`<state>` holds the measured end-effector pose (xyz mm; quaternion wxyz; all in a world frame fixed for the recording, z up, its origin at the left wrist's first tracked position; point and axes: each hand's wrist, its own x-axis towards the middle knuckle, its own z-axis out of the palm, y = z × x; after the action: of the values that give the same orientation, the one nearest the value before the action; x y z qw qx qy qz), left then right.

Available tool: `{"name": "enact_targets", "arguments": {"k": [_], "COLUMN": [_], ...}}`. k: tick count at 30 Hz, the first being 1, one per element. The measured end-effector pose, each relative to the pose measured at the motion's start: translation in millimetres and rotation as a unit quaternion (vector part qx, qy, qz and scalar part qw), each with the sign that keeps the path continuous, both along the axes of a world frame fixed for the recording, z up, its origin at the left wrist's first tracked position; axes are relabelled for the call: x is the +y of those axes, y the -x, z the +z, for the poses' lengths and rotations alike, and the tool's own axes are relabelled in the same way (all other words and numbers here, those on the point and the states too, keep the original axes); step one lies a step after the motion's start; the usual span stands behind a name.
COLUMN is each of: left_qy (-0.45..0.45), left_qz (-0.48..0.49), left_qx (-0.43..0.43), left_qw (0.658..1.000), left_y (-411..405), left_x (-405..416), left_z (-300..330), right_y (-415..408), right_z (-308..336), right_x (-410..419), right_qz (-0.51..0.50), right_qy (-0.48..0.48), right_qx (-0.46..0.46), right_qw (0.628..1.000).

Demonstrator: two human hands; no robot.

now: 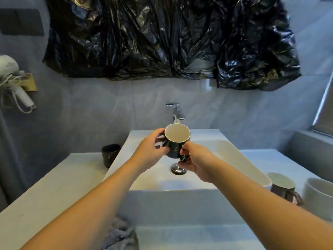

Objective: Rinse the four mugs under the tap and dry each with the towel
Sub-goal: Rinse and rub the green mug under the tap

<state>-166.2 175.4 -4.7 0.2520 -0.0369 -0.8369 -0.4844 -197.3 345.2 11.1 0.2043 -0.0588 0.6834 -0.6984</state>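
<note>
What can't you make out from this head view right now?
- Water flow at the tap: too small to tell.
- Towel: cut off by the bottom edge, partly behind the left forearm.
- White mug: cut off by the right edge.
- Hello mug handle: hidden by the right hand.

Held mug (176, 141) over sink (234, 152) (tap (177, 112) behind).

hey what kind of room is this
Probably a bathroom: a white basin with a chrome tap, grey tiled walls, and what looks like a hair dryer hanging at the left.
</note>
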Motion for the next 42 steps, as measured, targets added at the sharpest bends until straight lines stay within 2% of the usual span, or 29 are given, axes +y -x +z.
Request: {"name": "enact_targets", "arguments": {"k": [3,6,9,14,19,22,25,33,42], "left_qy": [0.05,0.145,0.237,0.378,0.453,0.458,0.459,0.449,0.443], "left_qz": [0.024,0.096,0.155,0.209,0.255,0.234,0.204,0.139,0.09], "left_qx": [-0.043,-0.032,-0.004,-0.039,0.021,0.06,0.057,-0.067,-0.12], "left_qw": [0.998,0.984,0.959,0.901,0.854,0.856,0.863,0.88,0.884], "left_y": [33.7,70.9,116.7,168.5,180.8,182.4,182.3,184.8,186.5], "left_x": [4.7,4.6,2.0,-5.8,-14.5,-24.7,-31.8,-34.8,-38.0], "left_z": [8.3,32.4,57.7,67.0,57.2,51.1,52.0,84.3,107.6], "right_y": [24.4,50.9,76.9,109.8,128.2,138.0,145.5,144.5,152.5], "right_z": [-15.0,-25.6,-34.3,-46.8,-44.9,-36.6,-26.0,9.8,44.0], "right_x": [15.7,19.4,16.3,5.5,-10.6,-15.9,-15.4,-3.8,-4.7], "right_qz": [-0.04,-0.056,-0.065,-0.053,-0.032,-0.029,-0.028,0.007,0.029], "right_qy": [0.037,0.053,0.056,0.012,-0.019,-0.043,-0.064,-0.113,-0.135], "right_qx": [-0.026,-0.032,-0.024,-0.002,0.023,0.038,0.035,-0.017,-0.063], "right_qw": [0.998,0.996,0.996,0.999,0.999,0.998,0.997,0.993,0.988]}}
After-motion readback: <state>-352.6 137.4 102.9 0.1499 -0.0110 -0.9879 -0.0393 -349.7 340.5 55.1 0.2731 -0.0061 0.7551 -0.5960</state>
